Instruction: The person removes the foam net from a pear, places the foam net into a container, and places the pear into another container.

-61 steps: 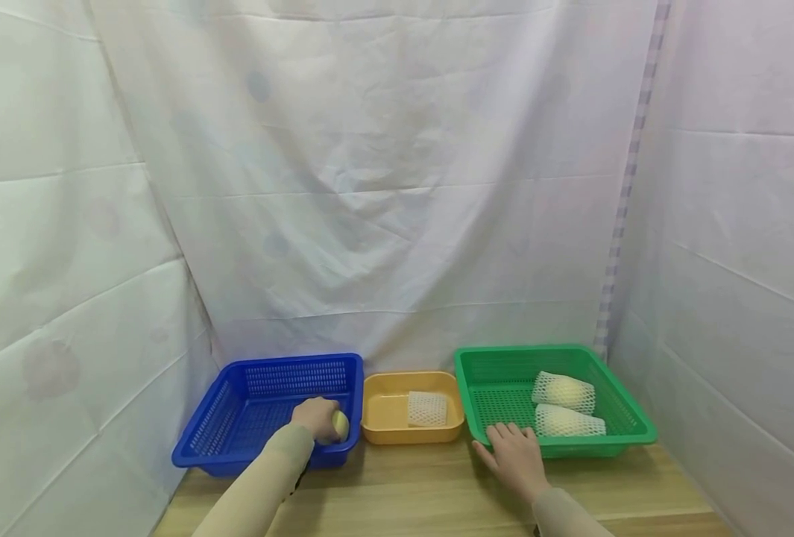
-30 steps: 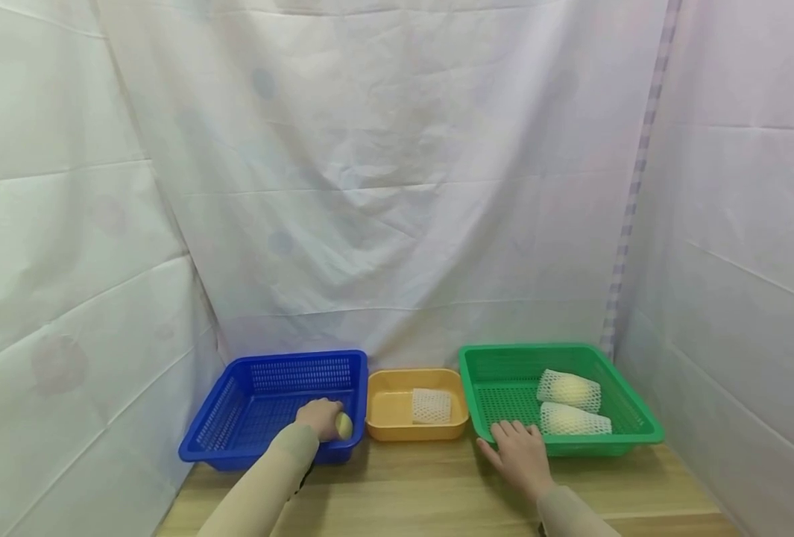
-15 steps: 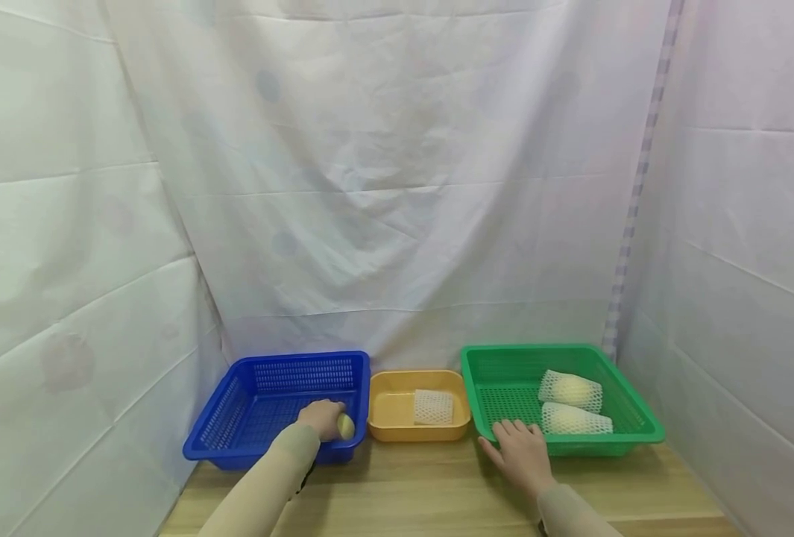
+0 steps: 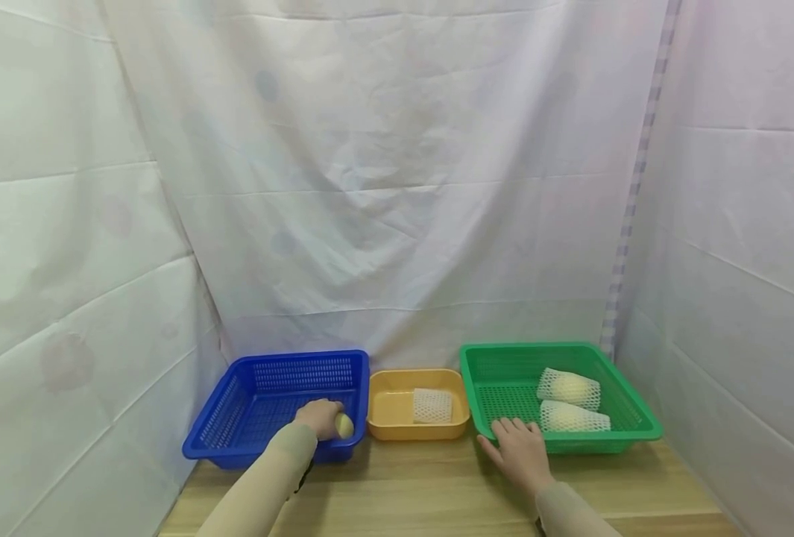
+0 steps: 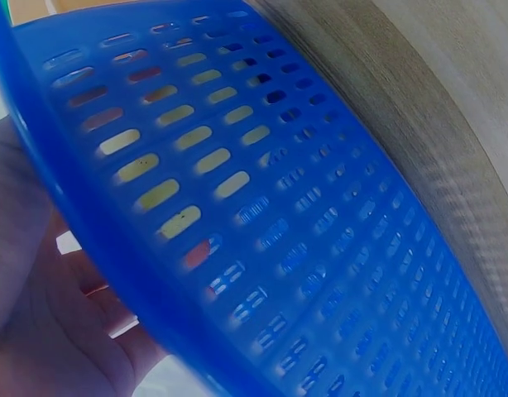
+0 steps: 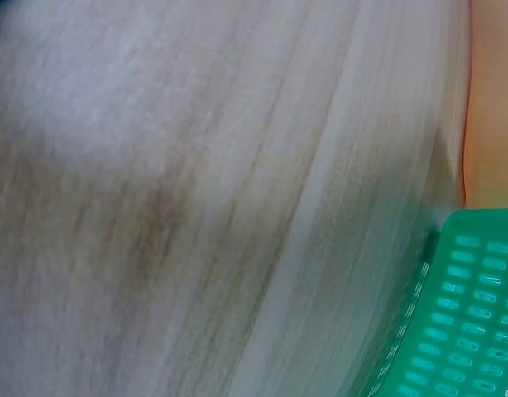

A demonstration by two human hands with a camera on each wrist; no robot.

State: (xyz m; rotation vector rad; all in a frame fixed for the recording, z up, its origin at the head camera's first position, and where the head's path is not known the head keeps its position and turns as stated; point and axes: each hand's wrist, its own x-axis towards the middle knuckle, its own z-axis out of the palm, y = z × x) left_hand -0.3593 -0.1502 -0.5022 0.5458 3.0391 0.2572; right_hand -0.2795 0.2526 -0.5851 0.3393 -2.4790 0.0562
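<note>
My left hand reaches over the near rim into the blue basket and grips a pale yellow, rounded fruit near the basket's right corner. In the left wrist view, parts of the speckled yellow fruit and reddish fingertips show through the slots of the blue wall; the rest is hidden. My right hand rests with its fingers over the near rim of the green basket. Inside it lie two pale yellow fruits in white foam nets, a rear one and a front one.
Between the baskets stands a small yellow-orange tray with a flat white foam net in it. All three containers stand on a wooden table. White curtains hang behind and at both sides.
The view has shifted slightly, so everything sits a little further right than two seconds ago. Both hands stay in place; the left still holds the fruit in the blue basket.
</note>
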